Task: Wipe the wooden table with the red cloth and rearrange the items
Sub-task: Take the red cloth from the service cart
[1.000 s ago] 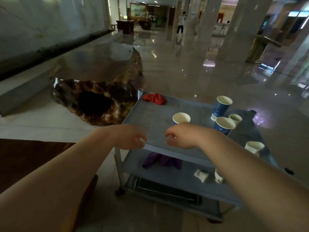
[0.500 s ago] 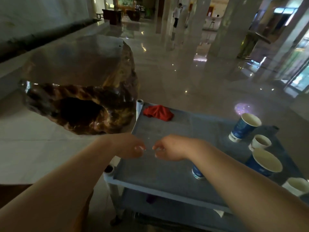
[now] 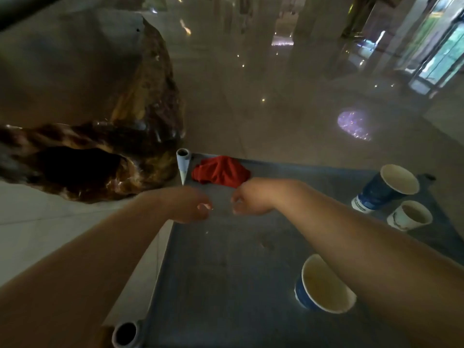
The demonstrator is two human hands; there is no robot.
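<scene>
The red cloth [image 3: 221,172] lies crumpled at the far left corner of the grey-blue cart top [image 3: 226,259]. My right hand [image 3: 251,198] hovers just in front of the cloth's near edge, fingers loosely curled downward and holding nothing. I cannot tell whether it touches the cloth. My left hand [image 3: 190,205] is beside it over the cart's left edge, also loosely curled and empty. The wooden table [image 3: 75,71], a big polished root slab, stands to the left beyond the cart.
A tall blue paper cup [image 3: 386,188] and a small white cup [image 3: 409,215] stand at the cart's right side. Another blue cup [image 3: 324,285] sits near, partly under my right forearm. Cart corner posts [image 3: 183,159] rise at the left. Glossy floor lies beyond.
The view has come closer and tipped down over the cart. Both hands have moved forward from the cart's near edge to just short of the red cloth.
</scene>
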